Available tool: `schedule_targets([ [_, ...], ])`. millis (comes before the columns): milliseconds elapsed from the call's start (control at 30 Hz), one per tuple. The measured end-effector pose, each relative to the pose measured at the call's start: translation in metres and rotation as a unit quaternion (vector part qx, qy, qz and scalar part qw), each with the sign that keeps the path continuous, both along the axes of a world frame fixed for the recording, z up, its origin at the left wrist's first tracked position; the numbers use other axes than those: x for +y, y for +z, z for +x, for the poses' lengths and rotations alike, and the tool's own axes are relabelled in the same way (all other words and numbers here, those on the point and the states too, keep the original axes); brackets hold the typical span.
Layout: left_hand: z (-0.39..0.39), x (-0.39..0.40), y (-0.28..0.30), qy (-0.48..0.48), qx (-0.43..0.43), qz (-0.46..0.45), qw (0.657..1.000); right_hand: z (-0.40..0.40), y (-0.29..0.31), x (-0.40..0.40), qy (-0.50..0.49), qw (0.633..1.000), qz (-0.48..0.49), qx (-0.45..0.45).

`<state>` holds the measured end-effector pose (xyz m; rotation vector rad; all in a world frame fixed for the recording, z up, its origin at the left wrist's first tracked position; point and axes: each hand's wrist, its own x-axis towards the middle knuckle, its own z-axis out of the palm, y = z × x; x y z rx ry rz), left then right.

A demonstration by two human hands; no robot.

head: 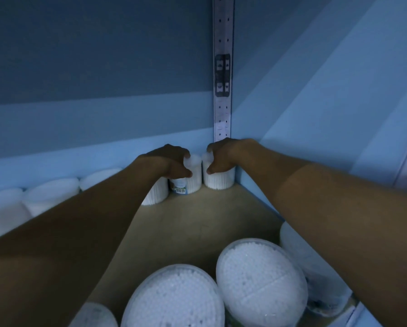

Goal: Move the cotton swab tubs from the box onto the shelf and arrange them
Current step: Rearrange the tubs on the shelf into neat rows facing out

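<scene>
Tubs are going into the shelf [197, 220] corner: our left hand [168, 161] and right hand [223, 158] are each gripping one tub; we are setting them flush, labels outward.

1. Two round, clear tubs full of white cotton swabs stand up straight in the back right corner of the shelf [197, 223]. The right tub [219, 178] is right in the corner, and the left tub [193, 180] sits just beside it, showing a label with a barcode.
2. A row of more tubs [51, 194] lines the back edge, running to the left.
3. Near the front edge, two big tubs [261, 279] show their swab tips through clear lids.
</scene>
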<state>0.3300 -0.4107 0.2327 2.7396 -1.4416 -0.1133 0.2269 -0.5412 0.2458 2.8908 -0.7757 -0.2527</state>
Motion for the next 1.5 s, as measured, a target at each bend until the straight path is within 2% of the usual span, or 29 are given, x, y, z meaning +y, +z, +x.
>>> schedule_targets([
  [167, -0.002, 0.001, 0.006, 0.000, 0.002, 0.013, 1.000, -0.006, 0.006, 0.002, 0.010, 1.000, 0.003, 0.003],
  [600, -0.033, 0.010, 0.018, -0.003, -0.069, 0.116, 0.991, -0.045, 0.020, 0.021, 0.054, 0.998, 0.026, 0.012],
  [933, -0.068, 0.028, 0.019, -0.022, -0.071, 0.111, 0.991, -0.071, 0.021, 0.033, 0.059, 0.994, 0.090, 0.006],
  [1233, -0.089, 0.040, 0.027, -0.015, -0.071, 0.101, 0.992, -0.085, 0.030, 0.039, 0.061, 0.993, 0.103, 0.009],
  [1367, -0.082, 0.037, 0.032, -0.003, -0.045, 0.112, 0.993, -0.083, 0.024, 0.043, 0.026, 0.998, 0.058, -0.011],
  [1500, -0.069, 0.034, 0.030, 0.009, 0.028, 0.107, 0.994, -0.080, 0.023, 0.046, -0.006, 0.998, 0.060, 0.001],
])
